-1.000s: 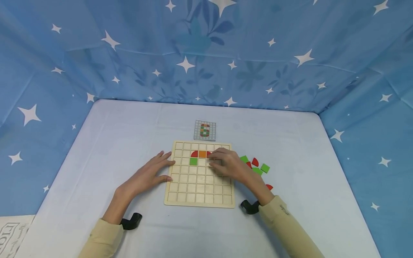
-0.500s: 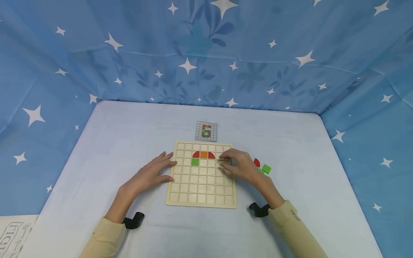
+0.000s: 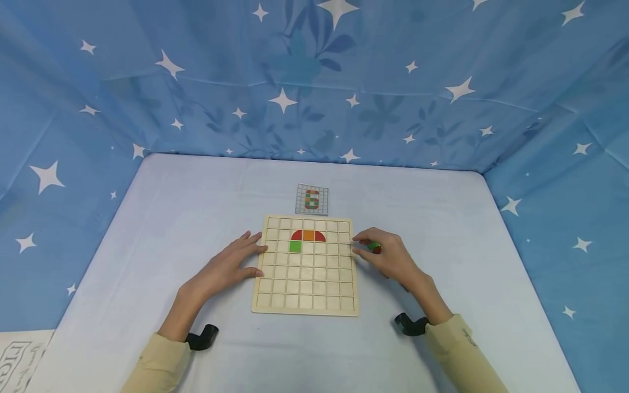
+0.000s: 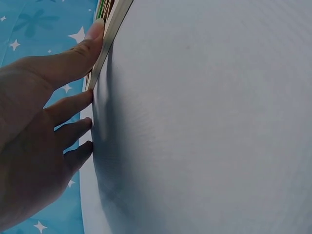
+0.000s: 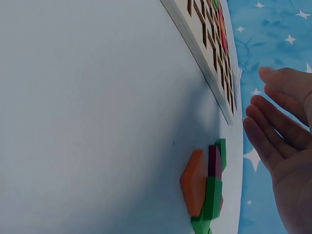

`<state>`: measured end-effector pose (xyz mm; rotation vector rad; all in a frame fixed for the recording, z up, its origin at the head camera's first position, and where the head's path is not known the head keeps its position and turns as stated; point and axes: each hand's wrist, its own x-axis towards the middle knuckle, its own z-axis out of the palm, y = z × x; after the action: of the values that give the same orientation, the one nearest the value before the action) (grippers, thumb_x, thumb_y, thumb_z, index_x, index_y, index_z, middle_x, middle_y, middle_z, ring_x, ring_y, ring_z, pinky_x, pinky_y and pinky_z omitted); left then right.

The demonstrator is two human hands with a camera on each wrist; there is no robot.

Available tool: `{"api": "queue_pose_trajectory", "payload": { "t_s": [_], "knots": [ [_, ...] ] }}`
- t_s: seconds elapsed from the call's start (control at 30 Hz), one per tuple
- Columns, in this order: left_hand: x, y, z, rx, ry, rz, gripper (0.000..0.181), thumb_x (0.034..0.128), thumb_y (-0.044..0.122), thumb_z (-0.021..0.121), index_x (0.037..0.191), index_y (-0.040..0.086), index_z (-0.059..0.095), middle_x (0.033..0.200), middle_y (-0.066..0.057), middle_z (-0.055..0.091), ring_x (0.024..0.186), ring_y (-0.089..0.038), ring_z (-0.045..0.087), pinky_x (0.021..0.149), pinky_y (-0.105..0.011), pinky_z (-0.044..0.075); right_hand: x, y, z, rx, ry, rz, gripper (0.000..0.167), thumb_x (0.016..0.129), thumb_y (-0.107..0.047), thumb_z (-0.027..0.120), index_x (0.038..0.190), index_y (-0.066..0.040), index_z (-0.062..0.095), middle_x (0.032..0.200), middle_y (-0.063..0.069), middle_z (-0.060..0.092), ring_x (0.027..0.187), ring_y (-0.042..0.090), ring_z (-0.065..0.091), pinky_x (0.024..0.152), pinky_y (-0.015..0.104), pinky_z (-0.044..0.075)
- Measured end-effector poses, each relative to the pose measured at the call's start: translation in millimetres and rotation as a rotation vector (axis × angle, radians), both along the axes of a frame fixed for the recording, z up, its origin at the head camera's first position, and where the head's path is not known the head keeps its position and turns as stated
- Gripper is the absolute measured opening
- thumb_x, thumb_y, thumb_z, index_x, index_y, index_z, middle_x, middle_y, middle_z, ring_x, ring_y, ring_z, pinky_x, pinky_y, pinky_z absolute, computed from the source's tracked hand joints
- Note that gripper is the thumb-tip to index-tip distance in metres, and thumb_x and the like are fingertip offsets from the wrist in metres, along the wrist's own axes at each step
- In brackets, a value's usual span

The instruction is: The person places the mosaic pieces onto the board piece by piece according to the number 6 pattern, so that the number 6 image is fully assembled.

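In the head view a cream grid board (image 3: 280, 286) lies on the table. Near its top, an orange square (image 3: 308, 235) sits between two red quarter-round pieces (image 3: 297, 236), with a green square (image 3: 295, 246) below the left one. My left hand (image 3: 223, 270) touches the board's left edge with extended fingers and thumb. My right hand (image 3: 393, 256) is just beyond the right edge, over loose pieces it largely hides; thumb and fingertips stand apart with nothing between them. The right wrist view shows an orange-red piece (image 5: 195, 183) and several green pieces (image 5: 213, 197) below that hand.
Behind the board lies a small pattern card (image 3: 312, 199) with coloured cells on a grid. White cloth (image 3: 196, 196) covers the table, and a blue starry curtain (image 3: 221, 82) hangs around it. Printed paper (image 3: 22, 357) is at the lower left.
My right hand has moved right, from the right-hand red quarter-round piece to above the loose pieces, leaving that piece uncovered on the board. The left hand has stayed at the board's edge.
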<state>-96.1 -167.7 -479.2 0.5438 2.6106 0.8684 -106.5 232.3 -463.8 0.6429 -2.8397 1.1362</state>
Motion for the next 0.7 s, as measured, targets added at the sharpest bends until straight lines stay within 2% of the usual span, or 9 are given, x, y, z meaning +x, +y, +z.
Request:
{"api": "queue_pose_trajectory", "payload": {
  "t_s": [0.27,0.4,0.57,0.7],
  "knots": [
    [-1.1,0.3,-0.1,0.003,-0.002,-0.001,0.064,0.0880,0.033,0.081,0.145,0.014,0.060,0.169,-0.007,0.031,0.159,-0.036,0.018,0.124,-0.063,0.027,13.9,20,-0.2,0.043,0.042,-0.042,0.025,0.085,-0.009,0.085,0.109,-0.006,0.078,0.102,0.005,0.076,0.085,0.020,0.070,0.077,0.044,0.063],
    [-0.8,0.7,0.0,0.000,0.004,0.000,0.064,0.0876,0.033,0.082,0.145,0.014,0.060,0.169,-0.007,0.031,0.159,-0.036,0.018,0.124,-0.063,0.028,21.8,28,-2.5,0.057,0.041,-0.071,0.024,0.082,-0.005,0.086,0.105,-0.006,0.078,0.101,0.004,0.077,0.088,0.020,0.073,0.078,0.044,0.064],
    [0.5,1.0,1.1,0.000,0.008,0.000,0.064,0.0872,0.032,0.082,0.145,0.013,0.060,0.168,-0.008,0.032,0.158,-0.036,0.019,0.123,-0.063,0.029,29.7,32,-5.6,0.086,0.061,-0.097,0.021,0.082,-0.004,0.086,0.102,-0.007,0.079,0.099,0.004,0.078,0.087,0.020,0.072,0.076,0.041,0.064],
    [0.3,1.0,0.8,-0.006,0.011,0.000,0.064,0.0875,0.032,0.082,0.145,0.013,0.060,0.169,-0.008,0.031,0.158,-0.036,0.019,0.123,-0.063,0.029,36.5,34,-7.0,0.084,0.065,-0.120,0.023,0.080,-0.002,0.086,0.102,-0.008,0.079,0.097,0.002,0.077,0.079,0.013,0.068,0.071,0.035,0.063]
  ]
}}
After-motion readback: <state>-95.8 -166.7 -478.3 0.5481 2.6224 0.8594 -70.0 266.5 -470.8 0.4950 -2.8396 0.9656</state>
